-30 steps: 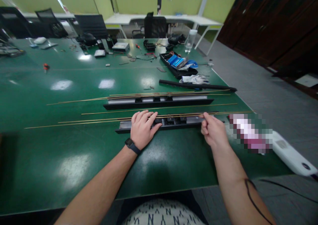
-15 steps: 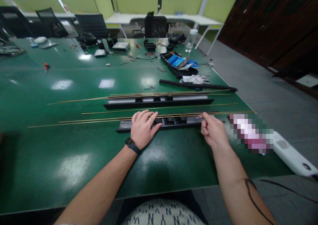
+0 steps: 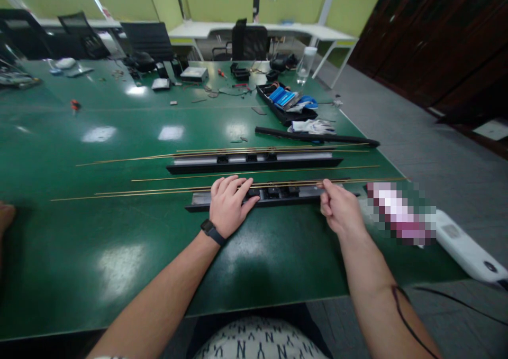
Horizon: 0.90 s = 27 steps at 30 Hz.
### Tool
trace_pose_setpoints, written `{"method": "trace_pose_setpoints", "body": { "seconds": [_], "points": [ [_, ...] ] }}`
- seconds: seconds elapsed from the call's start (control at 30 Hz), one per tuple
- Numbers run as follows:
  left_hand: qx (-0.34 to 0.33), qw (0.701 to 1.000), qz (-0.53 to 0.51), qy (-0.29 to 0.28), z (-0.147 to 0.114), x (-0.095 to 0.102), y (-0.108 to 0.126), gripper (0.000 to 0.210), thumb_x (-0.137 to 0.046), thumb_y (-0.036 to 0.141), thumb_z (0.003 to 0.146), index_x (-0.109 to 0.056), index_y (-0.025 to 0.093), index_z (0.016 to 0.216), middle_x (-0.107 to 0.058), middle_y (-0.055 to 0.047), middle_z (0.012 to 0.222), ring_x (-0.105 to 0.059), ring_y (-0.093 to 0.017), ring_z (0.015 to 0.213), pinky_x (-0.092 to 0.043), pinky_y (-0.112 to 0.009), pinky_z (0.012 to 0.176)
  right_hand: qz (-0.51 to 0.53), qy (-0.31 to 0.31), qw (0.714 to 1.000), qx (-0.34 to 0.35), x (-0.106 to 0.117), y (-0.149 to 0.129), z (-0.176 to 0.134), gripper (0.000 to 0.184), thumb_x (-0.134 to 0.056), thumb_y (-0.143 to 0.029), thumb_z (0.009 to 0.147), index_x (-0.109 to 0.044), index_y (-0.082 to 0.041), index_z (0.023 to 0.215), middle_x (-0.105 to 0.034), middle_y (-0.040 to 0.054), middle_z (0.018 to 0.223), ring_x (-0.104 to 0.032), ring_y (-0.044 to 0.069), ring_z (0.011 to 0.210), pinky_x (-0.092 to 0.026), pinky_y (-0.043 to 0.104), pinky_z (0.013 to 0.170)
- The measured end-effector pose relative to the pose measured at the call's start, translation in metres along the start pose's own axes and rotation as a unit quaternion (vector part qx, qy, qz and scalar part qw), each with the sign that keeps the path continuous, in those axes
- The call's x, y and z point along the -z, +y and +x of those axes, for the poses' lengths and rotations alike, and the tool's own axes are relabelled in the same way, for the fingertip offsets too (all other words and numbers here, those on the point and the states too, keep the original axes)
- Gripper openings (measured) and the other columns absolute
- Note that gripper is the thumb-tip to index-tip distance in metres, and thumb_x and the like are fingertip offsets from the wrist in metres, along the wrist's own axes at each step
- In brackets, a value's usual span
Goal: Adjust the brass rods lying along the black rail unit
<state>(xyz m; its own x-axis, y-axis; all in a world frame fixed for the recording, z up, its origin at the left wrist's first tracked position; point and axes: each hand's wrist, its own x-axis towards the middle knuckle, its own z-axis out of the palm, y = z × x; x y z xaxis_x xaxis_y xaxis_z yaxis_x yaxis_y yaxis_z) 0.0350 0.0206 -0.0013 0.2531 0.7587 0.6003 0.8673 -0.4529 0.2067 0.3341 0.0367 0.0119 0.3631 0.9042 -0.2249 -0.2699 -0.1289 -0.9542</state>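
A long black rail (image 3: 273,202) with a pale metal inner face lies near me, with several black blocks set in it. My left hand (image 3: 230,200), wearing a watch, straddles the rail, fingers over its far side and thumb on the near side. The thumb and index finger of my right hand (image 3: 339,205) are pinched on a thin brass rod at the rail's right part. Thin brass rods (image 3: 166,191) run along the rail, passing by my left fingers. Behind lies a second black rail (image 3: 257,165), more rods along its far edge.
Part of another person's hand (image 3: 6,216) shows at the left edge. Farther back are a black strip (image 3: 317,136), white gloves (image 3: 313,126), a black tray (image 3: 273,110) and a clear bottle (image 3: 305,65). A white device (image 3: 468,248) lies at the right table edge.
A brass rod's left end has shifted slightly to the right. More of the other person's hand has come in at the left edge. My hands are nearly still.
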Motion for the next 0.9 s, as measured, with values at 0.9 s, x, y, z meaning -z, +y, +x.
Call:
{"method": "trace_pose_setpoints", "body": {
  "seconds": [0.9],
  "points": [
    [0.004,1.000,-0.004,-0.005,0.0009,0.0007,0.0002,0.044,-0.064,0.049,0.098,-0.067,0.025,0.136,-0.074,-0.009,0.127,-0.060,-0.029,0.129,-0.035,-0.050,0.116,0.019,0.030,0.999,0.011,0.0014,-0.0046,-0.0022,0.032,-0.085,-0.042,0.080,-0.066,-0.017,0.080,-0.050,-0.0065,0.047,-0.035,0.004,0.029,-0.024,0.014,0.028]
  ]
}}
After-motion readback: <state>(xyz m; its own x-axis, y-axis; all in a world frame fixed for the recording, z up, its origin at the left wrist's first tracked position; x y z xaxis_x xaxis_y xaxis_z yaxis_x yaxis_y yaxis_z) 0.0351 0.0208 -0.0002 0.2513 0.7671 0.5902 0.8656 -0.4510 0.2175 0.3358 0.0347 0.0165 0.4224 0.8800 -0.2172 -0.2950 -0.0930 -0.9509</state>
